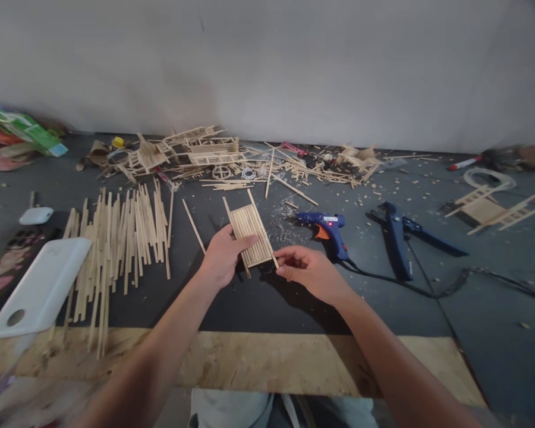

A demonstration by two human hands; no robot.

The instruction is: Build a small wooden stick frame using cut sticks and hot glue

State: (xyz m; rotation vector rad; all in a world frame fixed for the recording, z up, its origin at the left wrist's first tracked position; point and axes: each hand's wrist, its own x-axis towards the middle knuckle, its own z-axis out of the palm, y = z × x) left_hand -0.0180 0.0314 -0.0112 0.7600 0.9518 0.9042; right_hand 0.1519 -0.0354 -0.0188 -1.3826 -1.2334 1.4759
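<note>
As seen from above a dark work surface, left to right:
Stick pile (116, 238): loose wooden strips are spread at the left.
Left hand (223, 257): the slatted panel (251, 236) is gripped at its left edge, thumb on top.
Right hand (307, 272): the panel's lower right corner is pinched.
Glue gun (327, 229): laid just beyond the right hand.
Cutters (396, 238): laid further right.

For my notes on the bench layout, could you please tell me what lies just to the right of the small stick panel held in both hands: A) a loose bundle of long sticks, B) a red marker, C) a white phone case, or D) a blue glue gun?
D: the blue glue gun lies on the dark mat just right of the stick panel.
</note>
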